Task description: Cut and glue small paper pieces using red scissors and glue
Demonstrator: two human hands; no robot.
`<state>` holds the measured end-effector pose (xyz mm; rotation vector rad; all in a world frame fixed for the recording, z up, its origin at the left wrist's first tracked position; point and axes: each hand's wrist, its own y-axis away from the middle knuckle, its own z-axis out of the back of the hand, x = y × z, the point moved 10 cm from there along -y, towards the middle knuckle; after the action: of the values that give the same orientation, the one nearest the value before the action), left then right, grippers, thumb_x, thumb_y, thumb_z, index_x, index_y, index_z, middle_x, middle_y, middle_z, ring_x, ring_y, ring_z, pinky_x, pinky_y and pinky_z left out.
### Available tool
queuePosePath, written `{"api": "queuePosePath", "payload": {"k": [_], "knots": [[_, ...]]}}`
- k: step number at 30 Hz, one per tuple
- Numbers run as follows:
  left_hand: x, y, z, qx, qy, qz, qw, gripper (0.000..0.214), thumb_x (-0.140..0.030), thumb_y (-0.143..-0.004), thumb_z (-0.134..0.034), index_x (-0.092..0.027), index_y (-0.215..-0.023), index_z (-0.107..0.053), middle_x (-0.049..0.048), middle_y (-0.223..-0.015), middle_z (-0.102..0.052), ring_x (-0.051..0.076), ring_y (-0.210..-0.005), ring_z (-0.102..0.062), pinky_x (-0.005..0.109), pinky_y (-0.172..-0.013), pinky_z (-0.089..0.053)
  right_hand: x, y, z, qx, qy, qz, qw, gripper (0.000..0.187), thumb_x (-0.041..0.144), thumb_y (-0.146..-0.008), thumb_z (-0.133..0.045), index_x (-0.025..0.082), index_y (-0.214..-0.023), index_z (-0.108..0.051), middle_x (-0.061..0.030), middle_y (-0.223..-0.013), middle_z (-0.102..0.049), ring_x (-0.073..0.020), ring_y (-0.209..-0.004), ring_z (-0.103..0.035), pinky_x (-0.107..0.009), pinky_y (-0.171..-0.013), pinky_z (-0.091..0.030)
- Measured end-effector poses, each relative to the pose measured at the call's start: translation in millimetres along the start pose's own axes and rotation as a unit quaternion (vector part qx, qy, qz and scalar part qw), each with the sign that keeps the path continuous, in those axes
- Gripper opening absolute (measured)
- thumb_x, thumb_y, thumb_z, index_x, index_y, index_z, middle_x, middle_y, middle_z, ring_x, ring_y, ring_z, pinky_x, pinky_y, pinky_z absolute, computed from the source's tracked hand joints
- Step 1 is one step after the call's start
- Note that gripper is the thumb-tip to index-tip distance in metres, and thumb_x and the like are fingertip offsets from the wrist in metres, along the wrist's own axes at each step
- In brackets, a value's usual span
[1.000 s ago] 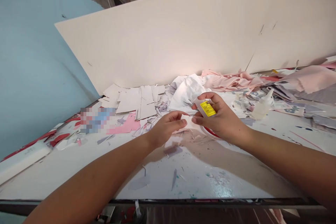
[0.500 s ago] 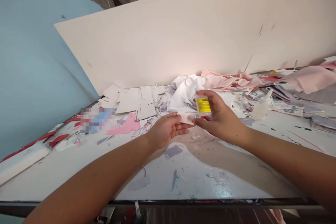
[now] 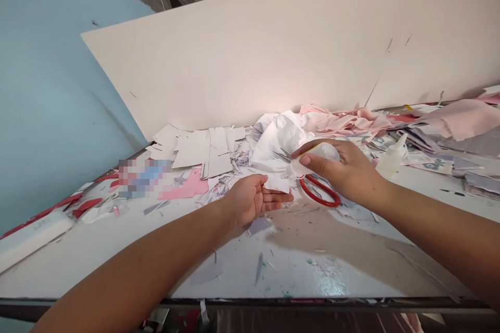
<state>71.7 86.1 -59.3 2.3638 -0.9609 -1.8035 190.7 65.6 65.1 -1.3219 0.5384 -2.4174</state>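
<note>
Above the middle of the table (image 3: pixel 136 265), the right hand (image 3: pixel 336 164) is closed around a cloudy white bottle (image 3: pixel 326 152), its thumb along the near side and its fingers wrapped behind. The bottle is tipped, its narrow end low and to the left, close to a small white card (image 3: pixel 277 183); whether the two touch cannot be told. The left hand (image 3: pixel 253 200) lies palm up, fingers stretched out under the card, with the thumb at the card's left edge, so the card is held lightly there rather than in a fist.

The bottle looks like soft plastic, so it is probably light and gives under a squeeze; how full it is cannot be made out. Its smooth wall could slip if damp. The round body seems the best place to hold it, with gentle pressure, since a hard grip may push out whatever is inside. The card looks thin and nearly weightless, probably stiff enough to stay flat but easy to crease. It is best taken by an edge, with fingers flat beneath, leaving its upper face free.

Just below the bottle, scissors (image 3: pixel 336 202) with red handles lie on the table, blades pointing away toward a crumpled white cloth (image 3: pixel 279 138). They look hard and heavier, safest picked up by the loops. Farther right stands a second bottle (image 3: pixel 391 158) with a pointed tip.
</note>
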Motion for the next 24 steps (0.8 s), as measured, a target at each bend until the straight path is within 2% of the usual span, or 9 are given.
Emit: {"api": "queuePosePath", "payload": {"k": [5,9,14,16,21,24], "knots": [[1.5,-2.2,-2.4,0.018,0.013,0.005,1.0,0.031,-0.028,-0.084,-0.032,-0.009,-0.093,-0.054,0.0147,-0.083,-0.068,0.022,-0.081,-0.066,0.025,-0.061,-0.047,-11.8,-12.2,0.5,0.016,0.021,-0.079,0.996,0.041,0.058,-0.071,-0.051,0.019,-0.067,-0.06,0.0,-0.056,-0.051,-0.0146,-0.055,-0.048,-0.027,-0.05,-0.033],[0.8,-1.9,-2.1,0.018,0.014,-0.008,1.0,0.037,-0.036,-0.085,-0.032,-0.009,-0.1,-0.053,0.0156,-0.088,-0.067,0.023,-0.083,-0.066,0.025,-0.064,-0.046,-19.9,-22.7,-6.9,0.065,-0.033,-0.134,0.988,0.048,0.065,-0.07,-0.046,0.018,-0.064,-0.056,0.0034,-0.048,-0.038,-0.0093,-0.044,-0.033,-0.025,-0.046,-0.024],[-1.0,-2.5,-6.4,0.049,0.008,-0.023,0.999,0.052,-0.046,-0.086,-0.025,-0.008,-0.1,-0.058,0.0162,-0.091,-0.067,0.023,-0.084,-0.065,0.027,-0.067,-0.044,-15.3,-40.5,-22.1,0.145,-0.08,-0.127,0.978,0.06,0.073,-0.071,-0.031,0.019,-0.059,-0.053,0.0057,-0.042,-0.021,-0.0085,-0.04,-0.018,-0.027,-0.044,-0.015],[-2.5,-2.2,-6.6,0.054,0.008,-0.029,0.998,0.056,-0.049,-0.086,-0.023,-0.008,-0.099,-0.059,0.0166,-0.091,-0.067,0.023,-0.084,-0.065,0.027,-0.068,-0.043,-7.2,-44.9,-26.0,0.169,-0.079,-0.112,0.976,0.062,0.075,-0.071,-0.026,0.019,-0.059,-0.052,0.0054,-0.042,-0.021,-0.0088,-0.04,-0.018,-0.028,-0.044,-0.015],[-5.6,-0.1,-5.4,0.049,0.003,-0.036,0.998,0.062,-0.052,-0.086,-0.02,-0.007,-0.095,-0.061,0.0175,-0.094,-0.067,0.023,-0.086,-0.064,0.028,-0.069,-0.042,12.4,-49.0,-19.4,0.157,0.028,-0.104,0.982,0.063,0.077,-0.07,-0.024,0.02,-0.054,-0.047,0.0023,-0.043,-0.03,-0.0099,-0.041,-0.025,-0.029,-0.046,-0.019],[-6.3,0.3,-6.5,0.055,0.005,-0.036,0.998,0.062,-0.053,-0.085,-0.02,-0.007,-0.095,-0.061,0.0171,-0.094,-0.067,0.024,-0.086,-0.064,0.028,-0.069,-0.042,21.6,-49.9,-21.3,0.169,0.045,-0.077,0.982,0.066,0.077,-0.071,-0.017,0.02,-0.049,-0.044,0.002,-0.042,-0.028,-0.0099,-0.04,-0.025,-0.029,-0.047,-0.02]]}}
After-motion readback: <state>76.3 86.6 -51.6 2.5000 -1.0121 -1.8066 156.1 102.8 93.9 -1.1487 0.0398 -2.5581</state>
